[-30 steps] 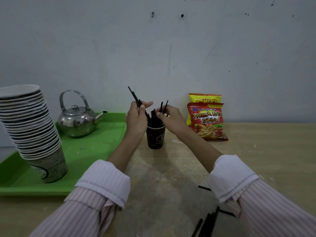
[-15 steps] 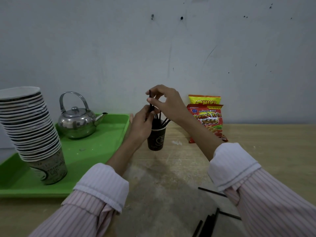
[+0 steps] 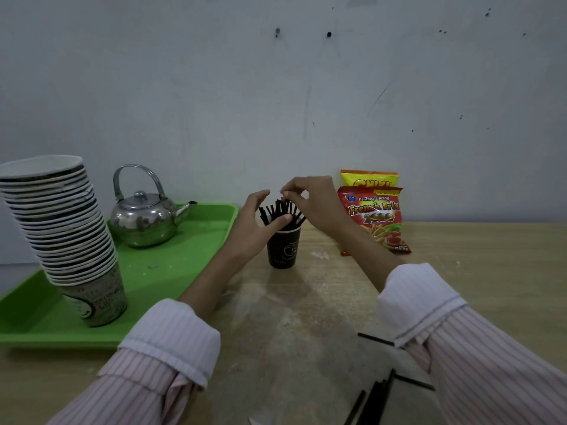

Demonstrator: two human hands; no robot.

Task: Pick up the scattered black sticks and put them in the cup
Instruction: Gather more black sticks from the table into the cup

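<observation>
Now, over a worn wooden table (image 3: 460,271), we work both hands around a small black cup (image 3: 283,251) that stands upright just beside the right edge of a green tray (image 3: 171,271). Our left hand (image 3: 254,228) curves against the cup's left side, thumb laid across the sticks in the cup (image 3: 277,210) just above the rim and fingers spread open behind them; it closes on nothing. Our right hand (image 3: 313,200) hovers above the cup with thumb and forefinger pinched on the top ends of those sticks, which fan out of the mouth in a loose bunch. Striped pink sleeves with white cuffs are rolled back on both forearms.

Nearer to us, several loose black sticks (image 3: 377,397) lie flat on the table at the lower right, well apart from the cup: a small bunch side by side at the bottom edge, one crossing it, and a single stick (image 3: 376,338) partly hidden by the right cuff.

On the tray stand a steel kettle (image 3: 144,216), its spout pointing at the cup, and a tall, leaning stack of paper cups (image 3: 67,234). Two snack packets (image 3: 374,216) lean against the grey wall (image 3: 276,87) behind our right hand, the red one in front of the yellow
</observation>
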